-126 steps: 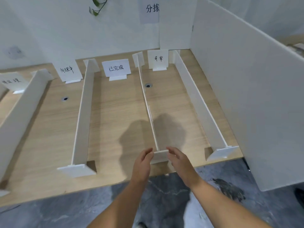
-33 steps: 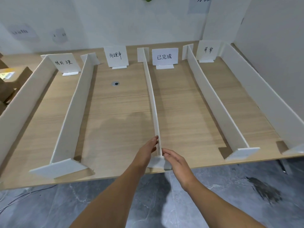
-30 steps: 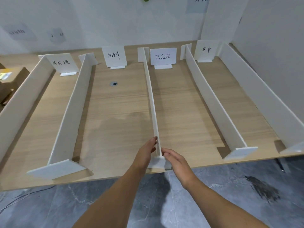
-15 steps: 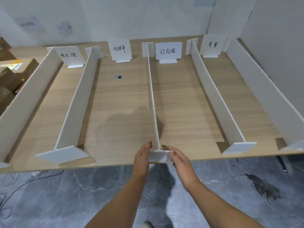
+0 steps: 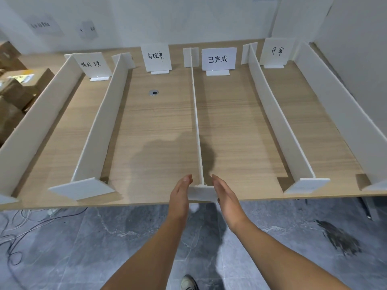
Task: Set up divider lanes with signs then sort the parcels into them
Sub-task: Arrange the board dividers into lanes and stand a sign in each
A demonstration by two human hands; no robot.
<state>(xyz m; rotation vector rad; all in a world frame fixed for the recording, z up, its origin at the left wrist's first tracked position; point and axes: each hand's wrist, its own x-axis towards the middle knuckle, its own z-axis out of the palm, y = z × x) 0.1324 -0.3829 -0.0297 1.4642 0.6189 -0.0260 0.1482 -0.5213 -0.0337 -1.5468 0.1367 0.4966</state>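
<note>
This is the set-up step. The left hand [image 5: 180, 194] and right hand [image 5: 227, 196] are flat with straight fingers, one on each side of the foot of the middle divider [image 5: 196, 122], at the table [image 5: 146, 198] edge. They seem to be squaring it. Next job, I think, is fetching the parcels [image 5: 16, 88] piled at the left. Each lane [image 5: 159, 126] holds one sign [image 5: 218, 59].

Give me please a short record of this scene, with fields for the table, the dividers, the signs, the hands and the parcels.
table: wooden table, split into four lanes
dividers: five, white, upright; the middle divider runs front to back
signs: four, one at each lane's far end; the printed sign is in the third lane from the left, the others are handwritten
hands: left hand and right hand, fingers straight, either side of the middle divider's foot
parcels: brown parcels left of the leftmost divider; none in a lane
</note>
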